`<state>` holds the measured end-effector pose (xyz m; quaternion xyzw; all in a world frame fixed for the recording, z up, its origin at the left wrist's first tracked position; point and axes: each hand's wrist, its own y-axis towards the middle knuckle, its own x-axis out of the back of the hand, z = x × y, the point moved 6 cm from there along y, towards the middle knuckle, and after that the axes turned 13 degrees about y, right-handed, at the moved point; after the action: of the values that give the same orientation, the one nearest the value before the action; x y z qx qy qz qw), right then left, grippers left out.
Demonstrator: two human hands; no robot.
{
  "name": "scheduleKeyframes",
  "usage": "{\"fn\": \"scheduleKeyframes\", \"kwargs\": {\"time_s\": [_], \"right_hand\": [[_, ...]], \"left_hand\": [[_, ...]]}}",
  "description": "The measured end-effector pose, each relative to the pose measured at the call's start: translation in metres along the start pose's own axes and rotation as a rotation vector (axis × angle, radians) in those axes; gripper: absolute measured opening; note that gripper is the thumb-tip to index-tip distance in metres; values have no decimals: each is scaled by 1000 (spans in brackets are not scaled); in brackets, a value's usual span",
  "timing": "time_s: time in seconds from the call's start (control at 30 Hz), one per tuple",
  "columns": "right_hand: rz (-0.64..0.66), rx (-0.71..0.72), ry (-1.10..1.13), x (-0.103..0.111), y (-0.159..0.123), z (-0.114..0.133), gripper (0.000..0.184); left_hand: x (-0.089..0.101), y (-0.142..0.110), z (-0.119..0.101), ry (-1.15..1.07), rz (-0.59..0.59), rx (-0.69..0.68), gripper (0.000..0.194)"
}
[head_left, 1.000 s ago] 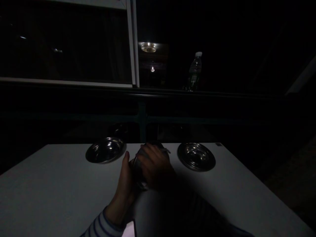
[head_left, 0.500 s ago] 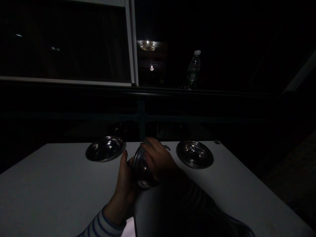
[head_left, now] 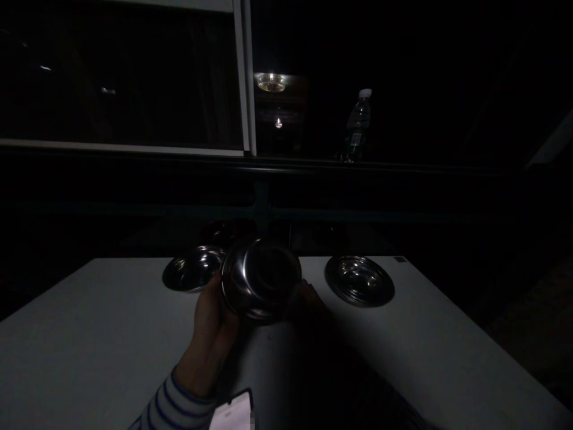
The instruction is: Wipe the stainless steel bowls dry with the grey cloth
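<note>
A shiny metal bowl (head_left: 262, 278) is held up above the white table, tilted so that its round surface faces me. My left hand (head_left: 212, 316) grips it at the left edge, fingers closed around the rim and partly hidden behind it. At the bowl's right edge, my right hand (head_left: 308, 301) is closed against the metal, mostly lost in shadow. Behind the held bowl on the left sits another metal bowl (head_left: 190, 272), partly covered by it. To the right lies a stack of shallow metal bowls (head_left: 359, 280).
A phone with a lit screen (head_left: 233, 413) lies at the near edge of the white table (head_left: 111, 334). Beyond the table, a clear plastic bottle (head_left: 358, 128) stands on a ledge by the dark window (head_left: 250, 77). The room is very dim.
The bowl has been turned from edge-on to facing me and raised slightly. My right hand has moved from over the bowl to its right edge. More of the phone shows.
</note>
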<state>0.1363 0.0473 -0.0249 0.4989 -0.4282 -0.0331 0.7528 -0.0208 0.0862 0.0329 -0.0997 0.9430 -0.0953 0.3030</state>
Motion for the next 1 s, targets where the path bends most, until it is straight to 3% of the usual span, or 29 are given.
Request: {"fn": "scheduleKeyframes", "kwargs": {"time_s": [0.1, 0.23, 0.33, 0.43, 0.53, 0.63, 0.73, 0.83, 0.87, 1.0], "right_hand": [[-42, 29, -25, 6, 11, 8, 29], [-16, 168, 13, 14, 51, 27, 37], [-51, 37, 42, 21, 73, 10, 39], [-122, -93, 43, 17, 66, -3, 40], [-167, 80, -34, 10, 55, 23, 36], [-10, 136, 7, 6, 69, 41, 41], [34, 19, 34, 19, 90, 25, 41], [-57, -169, 48, 27, 87, 3, 43], [-85, -164, 41, 27, 81, 4, 43], [25, 69, 42, 12, 78, 37, 39]], "left_hand": [[-3, -2, 5, 2, -14, 15, 23], [-9, -7, 12, 28, 0, 51, 25], [-9, -8, 11, 35, 9, 48, 24], [-6, -5, 7, 19, -12, 23, 24], [-4, -2, 8, 4, -31, 12, 25], [-6, -1, 14, 21, -19, 67, 25], [-7, -3, 16, 25, -6, 103, 26], [-7, -3, 10, 22, -5, 53, 25], [-8, -3, 10, 29, -1, 52, 26], [-7, -1, 19, 51, -2, 109, 25]]}}
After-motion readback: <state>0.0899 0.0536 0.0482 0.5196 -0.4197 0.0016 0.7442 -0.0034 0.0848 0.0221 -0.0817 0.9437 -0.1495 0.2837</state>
